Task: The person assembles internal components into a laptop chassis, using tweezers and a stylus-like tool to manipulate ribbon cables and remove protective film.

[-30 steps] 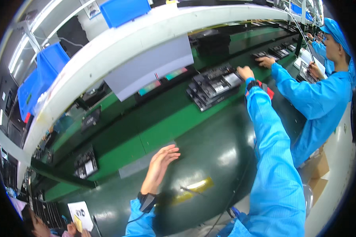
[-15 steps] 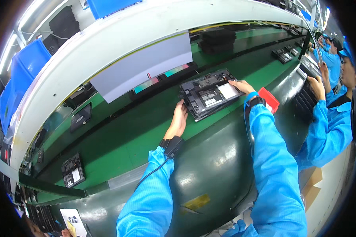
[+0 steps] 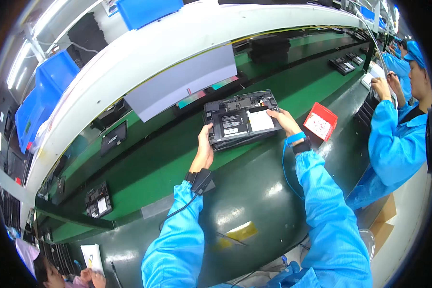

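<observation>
A black laptop base [image 3: 240,113] with its bottom cover off is held up over the edge of the green line. Its dark battery with a white label and a silver-white rectangular part [image 3: 261,120] show on the upper face. My left hand [image 3: 204,150] is closed on the base's left edge, thumb at the near corner. On the right edge, my right hand [image 3: 286,123] grips it with the thumb on top, beside the silver-white part; the fingers beneath are hidden. A blue strap and dark bands circle my wrists.
A red bin [image 3: 321,122] of small pale pieces sits right of my right hand. More opened laptop bases lie on the green line [image 3: 149,189], one at left [image 3: 98,199], others far right. A monitor [image 3: 187,79] stands behind. A co-worker [image 3: 393,125] works at right.
The laptop base has come left and turned more level, with both hands moving along. My left hand now grips its edge more closely. The red bin shows fully, and the view has shifted slightly.
</observation>
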Demonstrator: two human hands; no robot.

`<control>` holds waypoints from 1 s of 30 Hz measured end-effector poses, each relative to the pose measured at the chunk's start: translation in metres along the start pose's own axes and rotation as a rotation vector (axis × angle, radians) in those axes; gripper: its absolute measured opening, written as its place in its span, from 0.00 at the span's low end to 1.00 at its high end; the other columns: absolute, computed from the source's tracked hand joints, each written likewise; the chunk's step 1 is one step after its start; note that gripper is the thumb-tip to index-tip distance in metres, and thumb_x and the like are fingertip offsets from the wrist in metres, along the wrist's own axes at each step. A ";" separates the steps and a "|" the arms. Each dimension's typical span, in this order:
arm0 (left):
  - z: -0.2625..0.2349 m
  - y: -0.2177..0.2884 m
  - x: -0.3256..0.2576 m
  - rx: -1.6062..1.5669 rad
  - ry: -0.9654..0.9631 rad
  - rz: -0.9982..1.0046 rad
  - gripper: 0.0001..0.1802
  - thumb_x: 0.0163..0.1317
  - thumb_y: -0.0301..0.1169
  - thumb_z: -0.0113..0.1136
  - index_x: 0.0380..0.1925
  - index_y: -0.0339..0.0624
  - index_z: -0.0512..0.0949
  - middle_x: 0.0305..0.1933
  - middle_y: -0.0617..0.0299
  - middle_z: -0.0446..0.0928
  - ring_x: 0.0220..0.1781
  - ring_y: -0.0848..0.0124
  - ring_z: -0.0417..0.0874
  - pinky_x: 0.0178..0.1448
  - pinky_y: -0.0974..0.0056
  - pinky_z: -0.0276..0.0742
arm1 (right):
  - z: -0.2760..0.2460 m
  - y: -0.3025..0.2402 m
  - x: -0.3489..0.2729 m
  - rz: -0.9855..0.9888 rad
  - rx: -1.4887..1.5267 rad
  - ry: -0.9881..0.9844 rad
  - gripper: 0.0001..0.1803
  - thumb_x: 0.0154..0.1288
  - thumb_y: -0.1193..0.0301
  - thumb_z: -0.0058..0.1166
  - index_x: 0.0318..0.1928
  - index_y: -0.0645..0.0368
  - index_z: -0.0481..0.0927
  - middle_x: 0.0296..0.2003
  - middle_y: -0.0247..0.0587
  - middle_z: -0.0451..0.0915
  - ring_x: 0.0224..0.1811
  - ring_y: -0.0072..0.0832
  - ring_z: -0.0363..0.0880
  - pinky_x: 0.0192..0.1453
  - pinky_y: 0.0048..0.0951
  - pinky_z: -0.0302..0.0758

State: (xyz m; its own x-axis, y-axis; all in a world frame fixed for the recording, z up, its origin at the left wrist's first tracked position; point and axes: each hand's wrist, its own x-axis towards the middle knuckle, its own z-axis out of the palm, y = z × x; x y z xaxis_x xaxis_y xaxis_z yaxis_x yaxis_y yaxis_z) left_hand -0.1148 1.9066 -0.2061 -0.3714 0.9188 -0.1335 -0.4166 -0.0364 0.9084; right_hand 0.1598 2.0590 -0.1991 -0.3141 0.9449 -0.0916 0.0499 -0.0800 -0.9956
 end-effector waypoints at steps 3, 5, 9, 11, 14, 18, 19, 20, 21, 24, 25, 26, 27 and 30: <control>0.004 0.034 -0.073 0.030 0.096 0.019 0.20 0.70 0.48 0.59 0.51 0.45 0.81 0.53 0.65 0.83 0.56 0.68 0.81 0.66 0.58 0.70 | 0.017 -0.007 -0.060 -0.080 0.039 0.015 0.34 0.68 0.55 0.65 0.63 0.70 0.77 0.53 0.46 0.85 0.54 0.31 0.83 0.62 0.28 0.75; -0.027 0.030 -0.118 0.028 0.220 -0.018 0.20 0.70 0.48 0.59 0.53 0.47 0.80 0.54 0.66 0.82 0.57 0.69 0.80 0.67 0.57 0.70 | 0.038 -0.012 -0.106 -0.080 0.046 -0.029 0.33 0.69 0.57 0.64 0.64 0.70 0.77 0.53 0.45 0.85 0.54 0.29 0.83 0.62 0.28 0.76; -0.066 0.021 -0.221 0.040 0.236 0.053 0.21 0.70 0.48 0.59 0.56 0.49 0.78 0.55 0.67 0.81 0.59 0.72 0.78 0.68 0.58 0.68 | 0.070 -0.004 -0.183 -0.124 0.032 -0.131 0.29 0.72 0.60 0.62 0.63 0.70 0.77 0.51 0.45 0.85 0.52 0.26 0.83 0.60 0.28 0.77; -0.084 0.018 -0.267 0.003 0.312 -0.034 0.21 0.70 0.48 0.59 0.56 0.50 0.78 0.56 0.68 0.80 0.59 0.72 0.78 0.68 0.60 0.66 | 0.093 0.011 -0.213 -0.111 0.005 -0.169 0.29 0.71 0.60 0.62 0.63 0.69 0.78 0.51 0.45 0.87 0.52 0.28 0.84 0.60 0.29 0.78; -0.112 0.012 -0.314 -0.008 0.387 -0.019 0.21 0.70 0.48 0.59 0.55 0.50 0.78 0.56 0.69 0.79 0.59 0.73 0.76 0.68 0.61 0.63 | 0.129 0.039 -0.237 -0.074 -0.047 -0.210 0.29 0.71 0.58 0.63 0.63 0.67 0.78 0.51 0.47 0.87 0.52 0.30 0.86 0.59 0.31 0.78; -0.189 -0.014 -0.338 0.068 0.452 0.012 0.24 0.71 0.51 0.57 0.59 0.48 0.77 0.61 0.66 0.76 0.65 0.70 0.72 0.73 0.60 0.59 | 0.173 0.082 -0.256 -0.136 -0.186 -0.229 0.30 0.71 0.54 0.63 0.64 0.63 0.78 0.50 0.49 0.88 0.53 0.34 0.87 0.61 0.33 0.78; -0.198 -0.013 -0.344 0.126 0.488 0.025 0.29 0.71 0.51 0.57 0.65 0.45 0.75 0.67 0.62 0.74 0.71 0.68 0.69 0.77 0.59 0.57 | 0.179 0.077 -0.264 -0.249 -0.338 -0.153 0.31 0.70 0.53 0.64 0.64 0.62 0.80 0.56 0.53 0.83 0.59 0.40 0.80 0.66 0.37 0.74; -0.205 -0.016 -0.349 0.318 0.468 0.053 0.51 0.71 0.57 0.54 0.83 0.37 0.49 0.87 0.51 0.47 0.87 0.59 0.46 0.86 0.55 0.44 | 0.184 0.071 -0.273 -0.363 -0.490 -0.076 0.31 0.69 0.52 0.65 0.64 0.60 0.81 0.63 0.58 0.77 0.66 0.46 0.74 0.71 0.41 0.69; -0.211 -0.018 -0.353 0.306 0.479 0.044 0.51 0.71 0.57 0.54 0.83 0.37 0.49 0.87 0.51 0.47 0.87 0.59 0.46 0.86 0.55 0.44 | 0.189 0.065 -0.281 -0.477 -0.643 0.001 0.32 0.67 0.50 0.66 0.64 0.58 0.83 0.70 0.62 0.71 0.73 0.52 0.67 0.77 0.45 0.65; -0.219 -0.022 -0.355 0.480 0.287 0.117 0.52 0.75 0.57 0.49 0.83 0.33 0.41 0.89 0.49 0.30 0.90 0.58 0.27 0.88 0.56 0.29 | 0.181 0.047 -0.295 -0.476 -0.559 -0.001 0.28 0.65 0.54 0.68 0.60 0.58 0.86 0.72 0.59 0.67 0.74 0.52 0.61 0.77 0.47 0.62; -0.212 -0.019 -0.355 0.467 0.297 0.100 0.52 0.75 0.57 0.49 0.83 0.33 0.41 0.89 0.49 0.30 0.90 0.58 0.27 0.88 0.56 0.29 | 0.177 0.035 -0.300 -0.488 -0.534 -0.009 0.27 0.65 0.56 0.69 0.59 0.59 0.86 0.71 0.57 0.68 0.73 0.49 0.64 0.75 0.46 0.65; -0.204 -0.013 -0.355 0.483 0.295 0.105 0.52 0.75 0.57 0.48 0.82 0.33 0.40 0.89 0.49 0.29 0.90 0.59 0.26 0.88 0.57 0.28 | 0.178 0.029 -0.300 -0.499 -0.347 -0.006 0.23 0.65 0.61 0.70 0.56 0.61 0.87 0.63 0.54 0.75 0.66 0.42 0.73 0.70 0.39 0.71; -0.200 -0.012 -0.352 0.499 0.293 0.107 0.52 0.75 0.58 0.48 0.82 0.32 0.40 0.89 0.49 0.29 0.90 0.59 0.25 0.88 0.57 0.27 | 0.173 0.015 -0.300 -0.509 -0.366 -0.055 0.21 0.68 0.64 0.67 0.57 0.64 0.85 0.56 0.47 0.82 0.58 0.35 0.80 0.65 0.32 0.75; -0.231 -0.036 -0.336 0.604 0.319 0.171 0.50 0.78 0.56 0.45 0.81 0.29 0.40 0.89 0.48 0.28 0.89 0.58 0.24 0.88 0.57 0.26 | 0.186 -0.017 -0.299 -0.331 -0.068 -0.308 0.23 0.71 0.68 0.64 0.61 0.68 0.80 0.50 0.40 0.86 0.51 0.27 0.84 0.59 0.28 0.78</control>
State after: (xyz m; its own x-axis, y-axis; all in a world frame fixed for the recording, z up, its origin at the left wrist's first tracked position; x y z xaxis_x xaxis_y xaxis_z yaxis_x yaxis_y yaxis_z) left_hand -0.1665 1.5088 -0.2852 -0.6545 0.7560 0.0046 0.1683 0.1398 0.9758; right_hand 0.0763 1.7192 -0.1587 -0.5902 0.7769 0.2191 -0.0420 0.2415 -0.9695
